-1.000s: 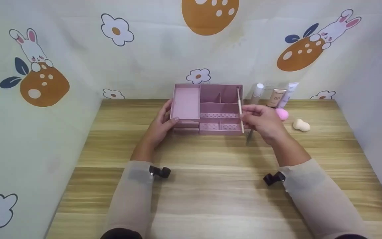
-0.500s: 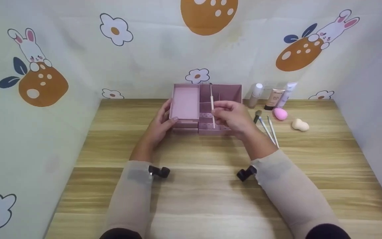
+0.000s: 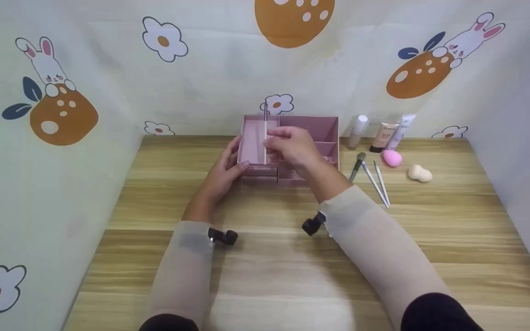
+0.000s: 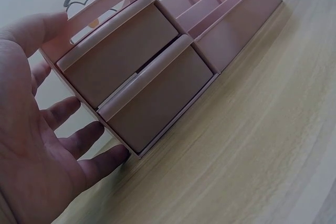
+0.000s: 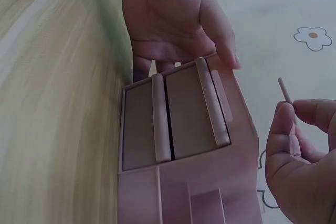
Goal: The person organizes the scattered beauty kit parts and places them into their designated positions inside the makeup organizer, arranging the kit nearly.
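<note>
Pinching the thin brush [image 3: 265, 128] between thumb and fingers, the right hand [image 3: 292, 146] now sits over the left tray [image 3: 252, 138] on top of the pink organizer [image 3: 308, 126]; a second ago I saw it at the organizer's right edge, and half a second ago above the right compartments. The left hand [image 3: 226, 165] has stayed put, its fingers apart along the organizer's left side and its thumb at the near-left top corner. With the right arm swung across, my head feed also shows the dark-tipped brush [image 3: 358, 166] and two slim brushes [image 3: 376, 184] on the right, which that hand mostly hid a second ago.

The table [image 3: 256, 257] has a streaky wood grain, and pale cloth [image 3: 219, 59] printed with rabbits, oranges and flowers closes in the far, left and right sides. Right of the organizer I have a white-capped bottle [image 3: 357, 132], two tubes [image 3: 383, 138], a pink sponge [image 3: 392, 158] and a beige sponge [image 3: 420, 174].

The thin brush's long axis runs near to far, dark tip at the far end, pale handle end toward me. I can't tell how steeply it tilts, or whether it touches the tray.
</note>
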Tool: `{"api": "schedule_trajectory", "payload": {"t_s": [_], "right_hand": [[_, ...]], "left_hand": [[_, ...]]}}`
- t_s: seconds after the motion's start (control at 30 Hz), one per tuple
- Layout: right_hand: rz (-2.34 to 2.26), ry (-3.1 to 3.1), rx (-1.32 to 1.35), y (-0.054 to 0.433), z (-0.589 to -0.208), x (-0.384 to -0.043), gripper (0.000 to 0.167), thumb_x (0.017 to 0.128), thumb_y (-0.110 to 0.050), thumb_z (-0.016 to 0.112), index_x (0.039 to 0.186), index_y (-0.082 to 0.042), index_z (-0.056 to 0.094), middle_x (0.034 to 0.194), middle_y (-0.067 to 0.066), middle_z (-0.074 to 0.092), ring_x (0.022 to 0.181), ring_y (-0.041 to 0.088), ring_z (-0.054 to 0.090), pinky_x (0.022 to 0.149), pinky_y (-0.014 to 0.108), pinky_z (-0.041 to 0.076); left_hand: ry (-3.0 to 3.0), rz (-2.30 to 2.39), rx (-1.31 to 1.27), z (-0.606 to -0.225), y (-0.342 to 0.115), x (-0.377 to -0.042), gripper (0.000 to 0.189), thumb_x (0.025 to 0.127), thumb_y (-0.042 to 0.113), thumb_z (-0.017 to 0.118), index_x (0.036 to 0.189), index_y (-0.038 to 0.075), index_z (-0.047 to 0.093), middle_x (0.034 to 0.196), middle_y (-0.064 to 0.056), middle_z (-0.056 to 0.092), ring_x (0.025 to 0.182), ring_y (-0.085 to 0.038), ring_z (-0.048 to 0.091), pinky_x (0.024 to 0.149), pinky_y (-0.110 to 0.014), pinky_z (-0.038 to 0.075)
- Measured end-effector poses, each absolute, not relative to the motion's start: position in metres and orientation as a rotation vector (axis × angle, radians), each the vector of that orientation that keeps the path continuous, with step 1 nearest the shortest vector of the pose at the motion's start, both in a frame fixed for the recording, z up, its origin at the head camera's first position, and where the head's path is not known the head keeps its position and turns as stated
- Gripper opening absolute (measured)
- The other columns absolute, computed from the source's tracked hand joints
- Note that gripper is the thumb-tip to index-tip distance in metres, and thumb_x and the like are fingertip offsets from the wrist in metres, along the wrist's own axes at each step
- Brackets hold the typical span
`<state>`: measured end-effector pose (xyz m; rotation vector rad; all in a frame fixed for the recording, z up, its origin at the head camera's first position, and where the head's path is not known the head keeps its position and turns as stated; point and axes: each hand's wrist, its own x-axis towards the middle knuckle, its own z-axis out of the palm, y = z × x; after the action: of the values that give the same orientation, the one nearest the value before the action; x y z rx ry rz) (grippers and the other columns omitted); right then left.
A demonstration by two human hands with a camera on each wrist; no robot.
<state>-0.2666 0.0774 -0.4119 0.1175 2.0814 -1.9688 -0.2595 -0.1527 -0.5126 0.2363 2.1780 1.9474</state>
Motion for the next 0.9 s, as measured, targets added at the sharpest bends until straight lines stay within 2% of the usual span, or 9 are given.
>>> {"api": "schedule_trajectory", "payload": {"t_s": [0.13, 0.3, 0.47, 0.67, 0.83, 0.9], "right_hand": [[-1.934, 2.139, 0.139, 0.064, -0.408, -0.276, 0.036, 0.096, -0.012, 0.077, 0.132, -0.006, 0.074, 0.116, 0.019, 0.078, 0.086, 0.021, 0.077, 0.084, 0.037, 0.068], [-1.902, 2.178, 0.136, 0.049, -0.407, -0.284, 0.033, 0.097, -0.01, 0.076, 0.13, -0.007, 0.075, 0.118, 0.013, 0.077, 0.089, 0.022, 0.078, 0.084, 0.035, 0.068], [-1.834, 2.233, 0.098, 0.038, -0.409, -0.286, 0.034, 0.097, -0.007, 0.074, 0.132, -0.005, 0.074, 0.123, 0.013, 0.076, 0.091, 0.022, 0.077, 0.081, 0.031, 0.068], [-1.709, 2.302, 0.112, 0.033, -0.407, -0.288, 0.027, 0.1, -0.009, 0.072, 0.126, -0.009, 0.077, 0.118, 0.009, 0.074, 0.095, 0.022, 0.075, 0.083, 0.031, 0.067], [-1.644, 2.329, 0.159, 0.03, -0.406, -0.29, 0.02, 0.099, -0.009, 0.073, 0.118, -0.01, 0.079, 0.112, 0.008, 0.074, 0.094, 0.024, 0.076, 0.087, 0.036, 0.067], [-1.587, 2.365, 0.145, 0.028, -0.405, -0.291, 0.02, 0.097, -0.009, 0.073, 0.116, -0.01, 0.08, 0.11, 0.009, 0.074, 0.092, 0.024, 0.075, 0.087, 0.038, 0.067]], "left_hand": [[2.16, 1.965, 0.25, -0.513, -0.151, -0.26, 0.084, 0.101, 0.043, 0.073, 0.169, 0.043, 0.025, 0.179, 0.008, 0.024, 0.167, -0.025, 0.027, 0.134, -0.051, 0.03], [2.14, 1.978, 0.242, -0.512, -0.151, -0.26, 0.082, 0.1, 0.042, 0.074, 0.167, 0.047, 0.028, 0.18, 0.008, 0.023, 0.167, -0.026, 0.027, 0.134, -0.051, 0.031], [2.144, 1.965, 0.232, -0.512, -0.152, -0.259, 0.081, 0.099, 0.044, 0.075, 0.165, 0.052, 0.028, 0.181, 0.009, 0.02, 0.167, -0.026, 0.026, 0.133, -0.051, 0.032], [2.148, 1.953, 0.226, -0.51, -0.153, -0.259, 0.079, 0.099, 0.047, 0.074, 0.163, 0.056, 0.029, 0.18, 0.011, 0.02, 0.167, -0.025, 0.025, 0.134, -0.052, 0.031], [2.165, 1.951, 0.234, -0.511, -0.153, -0.258, 0.08, 0.1, 0.045, 0.073, 0.165, 0.052, 0.028, 0.18, 0.01, 0.021, 0.167, -0.025, 0.026, 0.134, -0.052, 0.031], [2.144, 1.982, 0.261, -0.513, -0.153, -0.259, 0.079, 0.101, 0.04, 0.073, 0.167, 0.048, 0.029, 0.18, 0.008, 0.023, 0.165, -0.026, 0.029, 0.133, -0.053, 0.033]]}}
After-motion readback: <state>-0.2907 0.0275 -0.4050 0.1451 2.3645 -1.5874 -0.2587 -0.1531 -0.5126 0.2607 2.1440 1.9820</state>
